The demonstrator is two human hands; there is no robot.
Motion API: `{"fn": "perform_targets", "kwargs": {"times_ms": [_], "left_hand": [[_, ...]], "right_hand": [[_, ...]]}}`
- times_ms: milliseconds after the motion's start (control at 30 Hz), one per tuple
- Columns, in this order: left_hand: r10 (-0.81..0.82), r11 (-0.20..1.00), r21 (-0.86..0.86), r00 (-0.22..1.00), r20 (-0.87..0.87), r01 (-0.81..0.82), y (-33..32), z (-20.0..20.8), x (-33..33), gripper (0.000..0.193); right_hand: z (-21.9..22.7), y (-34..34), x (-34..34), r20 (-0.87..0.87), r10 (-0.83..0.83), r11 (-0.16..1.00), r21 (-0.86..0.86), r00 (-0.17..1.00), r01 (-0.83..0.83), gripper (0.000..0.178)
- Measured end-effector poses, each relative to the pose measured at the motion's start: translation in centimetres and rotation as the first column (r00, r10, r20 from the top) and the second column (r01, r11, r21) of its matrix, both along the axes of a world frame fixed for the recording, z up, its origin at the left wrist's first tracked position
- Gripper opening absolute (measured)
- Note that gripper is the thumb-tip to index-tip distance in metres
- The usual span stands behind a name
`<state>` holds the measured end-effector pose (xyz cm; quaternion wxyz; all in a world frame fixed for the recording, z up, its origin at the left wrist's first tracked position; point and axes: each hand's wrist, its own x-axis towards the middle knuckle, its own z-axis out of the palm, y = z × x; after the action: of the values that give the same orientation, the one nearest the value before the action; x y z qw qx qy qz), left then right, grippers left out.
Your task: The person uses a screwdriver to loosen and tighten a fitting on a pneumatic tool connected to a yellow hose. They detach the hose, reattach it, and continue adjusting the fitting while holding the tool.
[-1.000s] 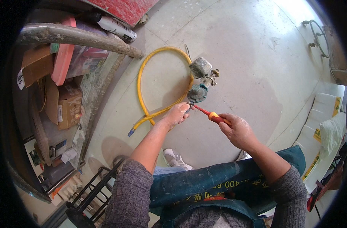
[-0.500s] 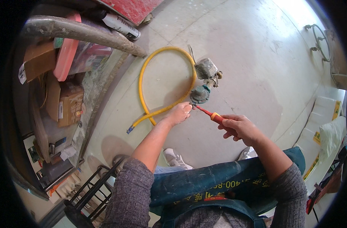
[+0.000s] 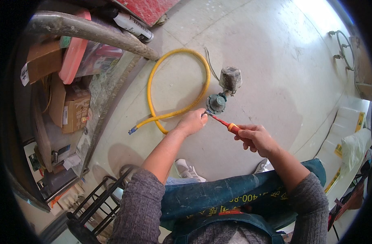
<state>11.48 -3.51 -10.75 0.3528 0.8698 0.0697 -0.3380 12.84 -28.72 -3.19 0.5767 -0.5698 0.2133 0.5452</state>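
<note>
My left hand [image 3: 193, 123] is closed at the outlet of a grey-green gas regulator [image 3: 216, 103], around the end of a yellow corrugated hose [image 3: 149, 87] that runs in under the wrist; the fingers hide the joint itself. In my right hand [image 3: 256, 139] is a red and yellow screwdriver [image 3: 234, 129]. Its red shaft points left, and the tip meets the small dark fitting beside my left fingertips. Joined to the regulator's far side is a dirty boxy grey part [image 3: 230, 78]. The hose loops on the left, its blue-tipped free end [image 3: 132, 130] pointing toward me.
On the left, a metal-framed shelf holds cardboard boxes [image 3: 76, 112] and a pink-lidded container [image 3: 75, 53]. A spray can [image 3: 133, 27] lies behind its rail [image 3: 92, 34]. A black metal rack [image 3: 98, 203] stands at lower left, white packages [image 3: 346, 130] at right.
The regulator with its boxy part has turned, the box swinging right and nearer to me. The hose's blue end has shifted left and away. Both hands stay nearly in place.
</note>
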Motion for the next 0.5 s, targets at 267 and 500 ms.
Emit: {"fn": "perform_targets", "kwargs": {"times_ms": [267, 500], "left_hand": [[-0.018, 1.000, 0.019, 0.999, 0.051, 0.017, 0.2, -0.3, 0.5, 0.028], [-0.012, 0.999, 0.036, 0.999, 0.033, 0.011, 0.2, -0.4, 0.4, 0.030]], "right_hand": [[-0.2, 0.4, 0.3, 0.127, 0.051, 0.996, -0.076, 0.991, -0.041, 0.039], [0.0, 1.3, 0.2, 0.306, 0.259, 0.950, -0.250, 0.916, -0.185, 0.038]]}}
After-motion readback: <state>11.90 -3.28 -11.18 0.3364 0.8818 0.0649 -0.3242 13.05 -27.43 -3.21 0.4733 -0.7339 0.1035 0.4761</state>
